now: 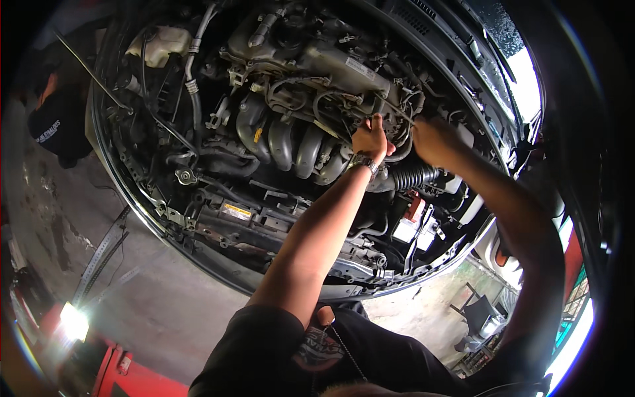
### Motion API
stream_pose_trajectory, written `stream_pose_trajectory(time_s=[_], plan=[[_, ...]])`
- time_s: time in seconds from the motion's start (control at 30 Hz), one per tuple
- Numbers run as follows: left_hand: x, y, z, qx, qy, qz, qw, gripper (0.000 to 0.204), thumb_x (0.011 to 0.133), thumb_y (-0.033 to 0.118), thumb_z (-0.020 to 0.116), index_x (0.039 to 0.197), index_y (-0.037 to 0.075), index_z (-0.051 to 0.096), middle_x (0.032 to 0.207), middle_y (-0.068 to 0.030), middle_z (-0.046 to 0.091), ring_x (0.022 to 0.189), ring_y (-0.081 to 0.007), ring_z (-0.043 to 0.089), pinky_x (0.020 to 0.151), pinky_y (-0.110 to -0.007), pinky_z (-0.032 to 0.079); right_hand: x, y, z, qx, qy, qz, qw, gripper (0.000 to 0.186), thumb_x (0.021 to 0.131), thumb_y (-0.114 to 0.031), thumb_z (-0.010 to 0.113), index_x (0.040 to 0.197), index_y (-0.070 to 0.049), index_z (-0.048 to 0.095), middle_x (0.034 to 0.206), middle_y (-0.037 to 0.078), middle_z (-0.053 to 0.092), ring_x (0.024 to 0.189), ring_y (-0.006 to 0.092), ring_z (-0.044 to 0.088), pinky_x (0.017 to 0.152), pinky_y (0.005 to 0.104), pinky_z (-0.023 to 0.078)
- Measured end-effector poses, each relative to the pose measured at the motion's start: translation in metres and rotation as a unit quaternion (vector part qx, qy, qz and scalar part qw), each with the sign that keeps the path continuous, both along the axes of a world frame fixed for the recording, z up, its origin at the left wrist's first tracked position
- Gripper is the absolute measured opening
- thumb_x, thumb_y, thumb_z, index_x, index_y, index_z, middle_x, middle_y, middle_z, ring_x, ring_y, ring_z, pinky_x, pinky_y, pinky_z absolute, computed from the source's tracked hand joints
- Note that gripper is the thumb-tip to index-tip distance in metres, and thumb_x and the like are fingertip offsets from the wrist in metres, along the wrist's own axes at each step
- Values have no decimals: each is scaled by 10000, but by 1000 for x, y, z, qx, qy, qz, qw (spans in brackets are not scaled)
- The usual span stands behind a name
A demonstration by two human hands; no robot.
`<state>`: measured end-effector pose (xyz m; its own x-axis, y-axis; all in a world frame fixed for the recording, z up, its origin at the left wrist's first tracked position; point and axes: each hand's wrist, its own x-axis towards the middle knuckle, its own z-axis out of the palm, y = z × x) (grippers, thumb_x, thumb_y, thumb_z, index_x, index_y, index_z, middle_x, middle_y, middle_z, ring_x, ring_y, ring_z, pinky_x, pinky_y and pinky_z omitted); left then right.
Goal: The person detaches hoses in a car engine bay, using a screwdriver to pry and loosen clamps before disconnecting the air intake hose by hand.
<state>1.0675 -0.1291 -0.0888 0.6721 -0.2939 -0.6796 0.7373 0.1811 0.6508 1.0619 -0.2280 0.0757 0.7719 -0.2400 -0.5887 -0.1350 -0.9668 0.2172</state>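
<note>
Both my arms reach over an open car engine bay. My left hand (pixel 372 140), with a metal-banded watch (pixel 364 163) on its wrist, is closed beside the engine's right end, thumb up; what its fingers hold is hidden. Just right of it, my right hand (pixel 434 143) is closed and slightly blurred. From it a thin rod-like metal tool (pixel 401 114) slants up and left toward the end of the engine cover (pixel 340 69). Hoses and wires crowd both hands, and a black ribbed air intake hose (pixel 413 177) runs below them.
Curved intake manifold pipes (pixel 281 139) lie left of my hands. A battery (pixel 415 228) sits at the lower right, a radiator cap (pixel 186 176) at the left. A prop rod (pixel 92 71) slants at the far left near another person (pixel 63 126). A bright work lamp (pixel 74 321) shines at lower left.
</note>
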Motion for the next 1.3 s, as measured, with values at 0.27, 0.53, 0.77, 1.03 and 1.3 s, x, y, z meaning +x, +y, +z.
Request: stream_pose_trajectory(time_s=[0.27,0.53,0.77,1.03,1.3], plan=[[-4,-2,1,-8,0,-2,1000,541,1052,497,479,1145,-23,595,571,-159,667,444,-245,672,419,-347,528,2,-49,18,9,-38,28,999,324,1018,-353,494,1028,-93,687,956,179,737,902,407,723,848,530,565],[-2,5,16,-20,9,-24,999,528,1062,481,484,1181,-25,573,555,-137,653,420,-226,644,412,-314,475,-6,-146,-30,263,-71,-36,962,292,1010,-317,582,958,-40,657,771,186,649,724,356,662,698,474,499],[-3,7,14,13,2,-25,1000,559,1056,511,475,1125,-33,581,563,-116,645,439,-205,652,436,-296,477,-10,-124,-66,182,-55,-47,981,440,1061,-431,504,1015,-34,687,875,228,700,856,425,696,773,503,538],[-2,6,17,16,12,-15,1000,520,1042,545,480,1112,38,572,589,-115,655,460,-215,666,449,-294,483,-33,-72,-83,189,-135,-101,967,447,1073,-421,428,1055,-70,705,926,229,726,929,440,707,829,545,565],[0,3,22,26,18,-32,999,521,1038,550,468,1136,47,559,616,-120,671,464,-236,666,465,-325,498,-58,-39,-89,144,-199,-149,958,392,1059,-400,484,977,-71,681,834,298,701,847,475,714,779,561,579]])
